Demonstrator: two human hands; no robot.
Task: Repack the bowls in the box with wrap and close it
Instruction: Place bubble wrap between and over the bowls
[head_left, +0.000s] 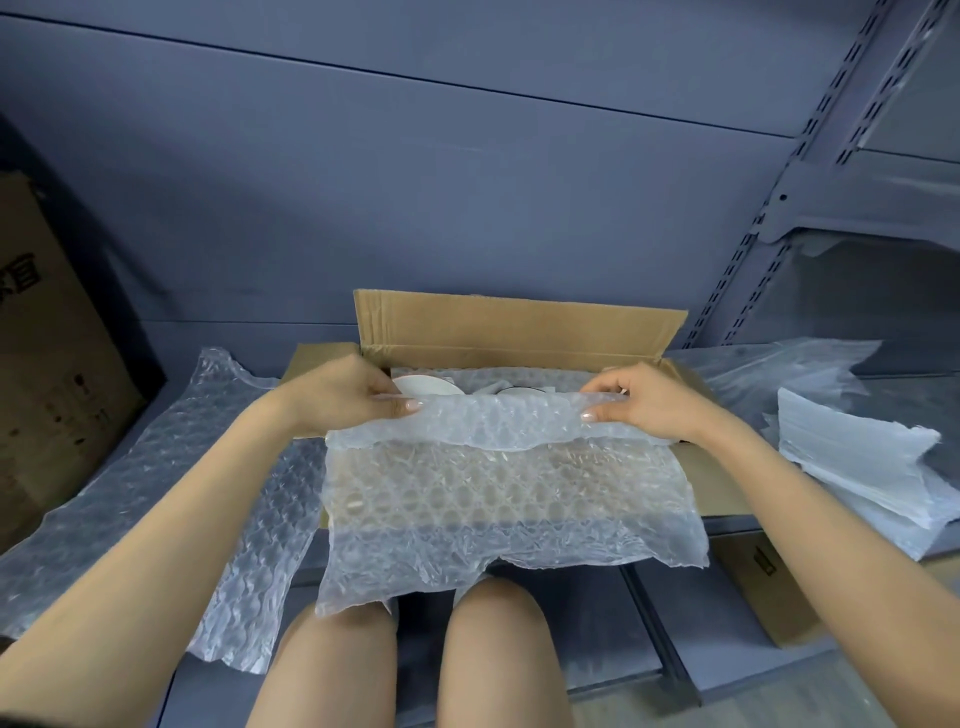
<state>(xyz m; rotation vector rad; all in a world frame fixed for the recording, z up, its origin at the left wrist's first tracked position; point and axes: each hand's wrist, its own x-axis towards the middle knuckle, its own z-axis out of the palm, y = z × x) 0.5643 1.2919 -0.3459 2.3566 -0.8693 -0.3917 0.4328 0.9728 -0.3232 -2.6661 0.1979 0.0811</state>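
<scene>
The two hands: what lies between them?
In the head view, the folded edge of the bubble wrap sheet spans from left hand to right hand.

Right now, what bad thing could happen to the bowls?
The white bowl still shows bare above the bubble wrap sheet, so it might knock the one beside it. The left hand and right hand only pinch the sheet's top edge; most of it hangs outside the box and could slip out.
</scene>
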